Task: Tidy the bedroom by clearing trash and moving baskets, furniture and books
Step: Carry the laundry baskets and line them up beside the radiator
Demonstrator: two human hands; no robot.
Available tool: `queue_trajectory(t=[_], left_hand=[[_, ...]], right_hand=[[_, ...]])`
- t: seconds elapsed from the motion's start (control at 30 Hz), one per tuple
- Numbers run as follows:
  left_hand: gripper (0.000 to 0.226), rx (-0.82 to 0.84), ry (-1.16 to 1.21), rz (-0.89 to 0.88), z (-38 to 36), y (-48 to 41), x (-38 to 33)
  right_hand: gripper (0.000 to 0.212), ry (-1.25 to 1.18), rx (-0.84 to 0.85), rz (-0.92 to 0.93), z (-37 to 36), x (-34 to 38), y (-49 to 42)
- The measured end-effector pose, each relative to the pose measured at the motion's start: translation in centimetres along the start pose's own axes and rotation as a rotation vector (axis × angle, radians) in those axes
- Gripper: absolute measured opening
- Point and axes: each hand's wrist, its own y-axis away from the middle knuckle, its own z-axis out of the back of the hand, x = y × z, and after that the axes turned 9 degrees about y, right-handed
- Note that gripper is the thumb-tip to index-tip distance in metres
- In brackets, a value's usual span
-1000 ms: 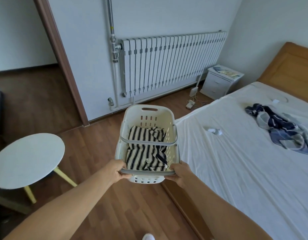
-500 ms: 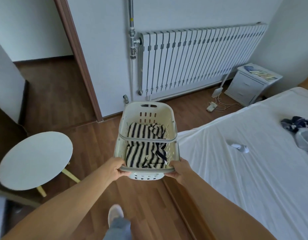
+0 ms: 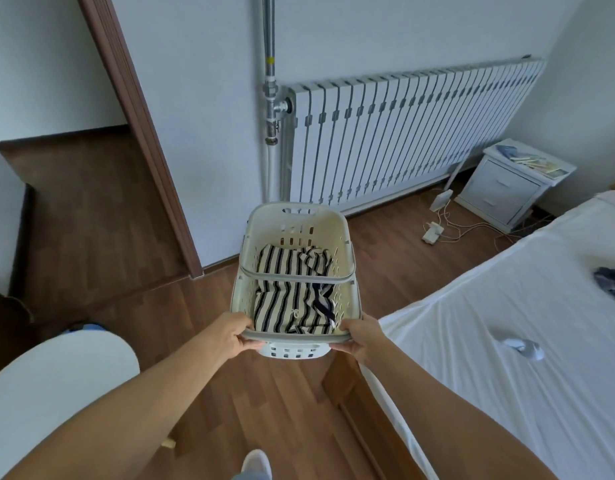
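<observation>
Both forearms reach forward from the near edge, nearly straight and converging on the laundry basket (image 3: 340,237), which is held in the air over the wood floor (image 3: 264,410), in the middle of the view. The left hand (image 3: 235,336) grips the near left corner of the basket's rim, fingers curled under the lip and thumb on top. The right hand (image 3: 359,337) clamps the near right corner the same way, so the 2 hands sit apart, one at each end of the near rim. The basket is white with slotted walls and points away from the person, its far end toward the radiator (image 3: 403,133). A grey handle (image 3: 295,278) lies across its opening about midway. Inside, a cream and dark striped garment (image 3: 288,306) is bunched on the bottom.

To the right, the bed (image 3: 507,289) with a white sheet lies just beside the basket's near right corner; a small white and grey item (image 3: 522,346) rests on it, and a dark blue cloth (image 3: 610,282) shows at the right edge. A round white table (image 3: 57,393) is at the near left. Far right, a white nightstand (image 3: 500,192) with 2 drawers carries papers (image 3: 531,162), with a white plug block and cables (image 3: 432,232) on the floor near it. A brown door frame (image 3: 140,133) stands far left of the basket, and a shoe tip (image 3: 256,462) shows at the near edge.
</observation>
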Motion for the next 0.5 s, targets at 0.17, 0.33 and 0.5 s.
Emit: queue_trajectory(t=[0.17,0.33,0.5], left_hand=[[0.048,0.038,-0.014,-0.023,-0.9,-3.1,-6.3],[0.056,0.054,-0.042,0.02,-2.9,-6.3,-10.2],[0.06,0.047,-0.058,0.046,-5.9,-9.6,-12.8]], right_hand=[[0.03,-0.032,-0.015,0.025,-3.4,4.0,-2.6],[0.032,-0.047,-0.035,0.003,-4.7,6.9,-6.0],[0.03,-0.046,-0.058,-0.021,-4.8,9.5,-9.9]])
